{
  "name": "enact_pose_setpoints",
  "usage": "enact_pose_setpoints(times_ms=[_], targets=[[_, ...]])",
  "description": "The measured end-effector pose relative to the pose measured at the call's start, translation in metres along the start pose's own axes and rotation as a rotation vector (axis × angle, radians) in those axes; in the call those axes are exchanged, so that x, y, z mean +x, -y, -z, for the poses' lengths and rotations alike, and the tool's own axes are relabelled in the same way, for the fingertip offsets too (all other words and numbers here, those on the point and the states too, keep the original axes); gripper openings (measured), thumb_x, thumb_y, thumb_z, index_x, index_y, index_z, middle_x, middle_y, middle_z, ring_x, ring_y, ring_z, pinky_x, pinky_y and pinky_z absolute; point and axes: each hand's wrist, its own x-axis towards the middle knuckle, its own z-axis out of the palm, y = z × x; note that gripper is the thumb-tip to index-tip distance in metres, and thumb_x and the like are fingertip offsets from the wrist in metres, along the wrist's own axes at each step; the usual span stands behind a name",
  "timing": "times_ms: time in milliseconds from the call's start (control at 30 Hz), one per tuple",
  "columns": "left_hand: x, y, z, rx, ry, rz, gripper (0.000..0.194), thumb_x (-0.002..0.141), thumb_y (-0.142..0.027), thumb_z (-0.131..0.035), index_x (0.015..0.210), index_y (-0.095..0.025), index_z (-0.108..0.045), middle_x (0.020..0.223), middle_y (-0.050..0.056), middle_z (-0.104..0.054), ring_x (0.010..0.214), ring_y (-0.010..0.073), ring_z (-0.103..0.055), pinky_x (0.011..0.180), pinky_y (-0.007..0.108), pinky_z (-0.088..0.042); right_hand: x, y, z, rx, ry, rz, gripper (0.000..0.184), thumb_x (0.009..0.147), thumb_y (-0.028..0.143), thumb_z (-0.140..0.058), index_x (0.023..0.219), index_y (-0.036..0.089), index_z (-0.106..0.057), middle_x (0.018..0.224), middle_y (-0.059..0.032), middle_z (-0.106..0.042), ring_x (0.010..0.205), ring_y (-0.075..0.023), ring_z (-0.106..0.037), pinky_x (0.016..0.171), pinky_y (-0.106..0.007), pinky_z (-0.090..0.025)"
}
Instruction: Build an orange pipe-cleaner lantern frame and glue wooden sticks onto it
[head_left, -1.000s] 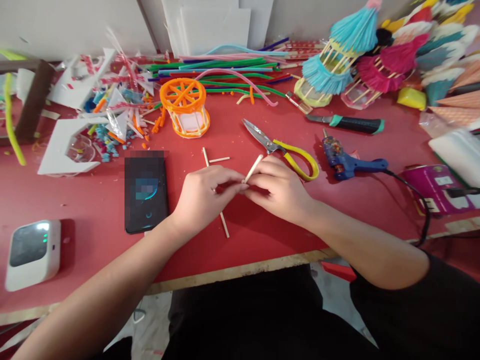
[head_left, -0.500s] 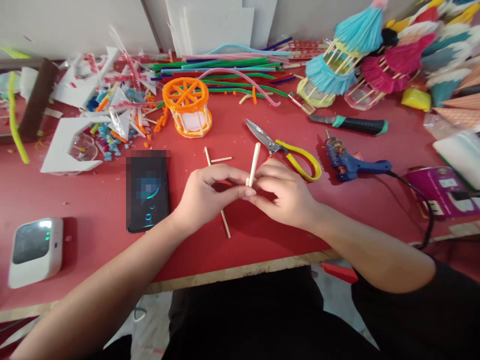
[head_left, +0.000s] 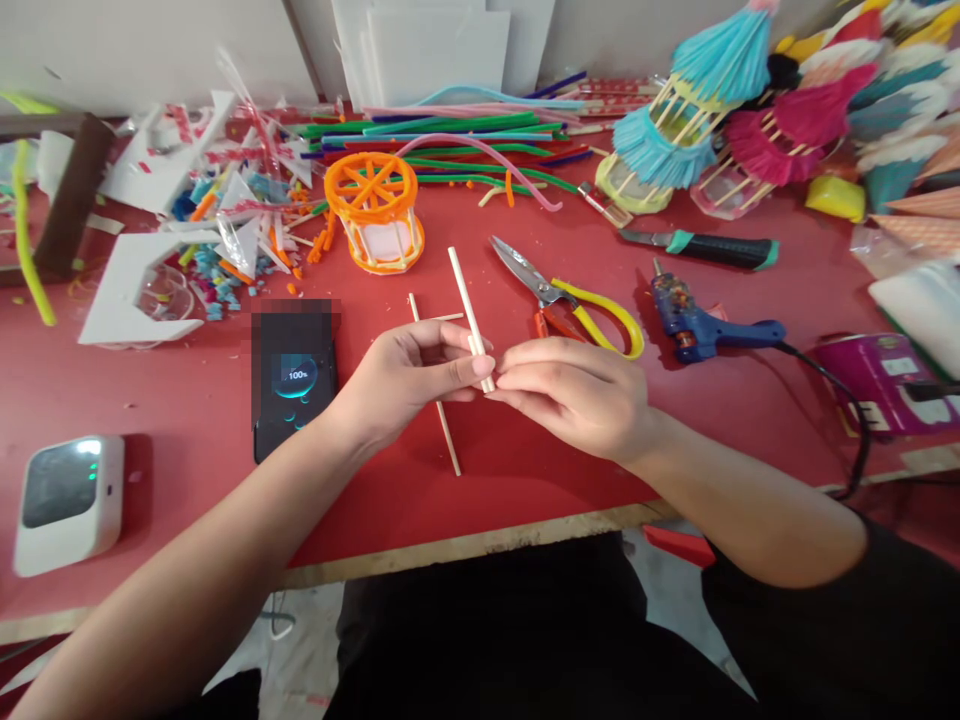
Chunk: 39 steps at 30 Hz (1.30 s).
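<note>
Between thumb and fingers, my left hand [head_left: 401,385] pinches a long wooden stick [head_left: 463,285] with a short piece of stick lying against its lower part. The long stick points up and slightly left. My right hand [head_left: 581,395] has its fingers closed at the lower end of the two sticks; its fingertips are partly hidden. Under my hands, another long stick [head_left: 448,440] lies on the red table [head_left: 510,480], its middle covered by my left hand. A thin short stick [head_left: 451,317] lies beside its upper part.
Scissors [head_left: 551,290] with yellow and red handles lie beyond my right hand. Further right are a utility knife [head_left: 720,249] and a blue glue gun [head_left: 690,320]. A phone [head_left: 292,400] lies left, an orange wheel-topped model [head_left: 373,215] behind. Pipe cleaners [head_left: 450,130] and paper-roofed models [head_left: 664,150] stand back.
The held long stick has swung from leaning right to leaning left and shifted left. Both hands have turned a little with it. The phone screen now shows 100%.
</note>
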Motion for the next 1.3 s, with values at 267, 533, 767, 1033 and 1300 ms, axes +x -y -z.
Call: enact_pose_setpoints(times_ms=[267, 533, 767, 1033, 1300], targets=[[-0.001, -0.001, -0.002, 0.006, -0.008, 0.053, 0.027, 0.073, -0.034, -0.085, 0.078, -0.018, -0.064, 0.077, 0.001, -0.072, 0.071, 0.0133, -0.073, 0.062, 0.022, -0.062, -0.004, 0.003, 0.002, -0.09, -0.009, 0.035, 0.012, 0.093, 0.021, -0.069, 0.097, 0.031, -0.072, 0.096, 0.0021, -0.079, 0.082, -0.0143, -0.074, 0.076, -0.029, -0.065], [-0.009, -0.01, -0.007, -0.099, -0.102, 0.065, 0.035, 0.062, -0.034, -0.094, 0.077, -0.014, -0.069, 0.075, 0.0, -0.072, 0.07, 0.0104, -0.07, 0.066, 0.018, -0.06, 0.002, -0.009, 0.002, -0.096, 0.049, -0.005, 0.006, 0.091, 0.024, -0.069, 0.097, 0.022, -0.067, 0.093, -0.0044, -0.075, 0.087, -0.0181, -0.072, 0.08, -0.034, -0.061], [-0.012, -0.011, 0.006, 0.116, -0.226, -0.015, 0.027, 0.069, -0.031, -0.089, 0.079, -0.016, -0.07, 0.075, 0.001, -0.072, 0.071, 0.0139, -0.072, 0.067, 0.022, -0.061, -0.01, -0.038, 0.055, -0.533, 0.371, -0.611, 0.018, 0.085, 0.029, -0.064, 0.097, 0.017, -0.067, 0.091, -0.0131, -0.071, 0.086, -0.0294, -0.068, 0.077, -0.045, -0.055], [-0.009, -0.006, 0.011, 0.229, -0.196, -0.04, 0.016, 0.073, -0.027, -0.083, 0.081, -0.017, -0.074, 0.08, 0.001, -0.075, 0.071, 0.0136, -0.072, 0.069, 0.023, -0.061, 0.011, -0.038, 0.055, -0.727, 0.808, -0.733, 0.019, 0.079, 0.033, -0.06, 0.089, 0.019, -0.066, 0.089, -0.0108, -0.069, 0.078, -0.0265, -0.066, 0.072, -0.04, -0.05], [-0.011, -0.006, 0.01, 0.227, -0.118, 0.079, 0.012, 0.071, -0.023, -0.083, 0.08, -0.017, -0.077, 0.077, 0.001, -0.077, 0.072, 0.0127, -0.072, 0.069, 0.021, -0.058, 0.025, -0.03, 0.082, -0.621, 0.844, -1.0, 0.029, 0.071, 0.04, -0.067, 0.094, 0.023, -0.06, 0.087, -0.0082, -0.071, 0.081, -0.0277, -0.067, 0.067, -0.037, -0.046]])
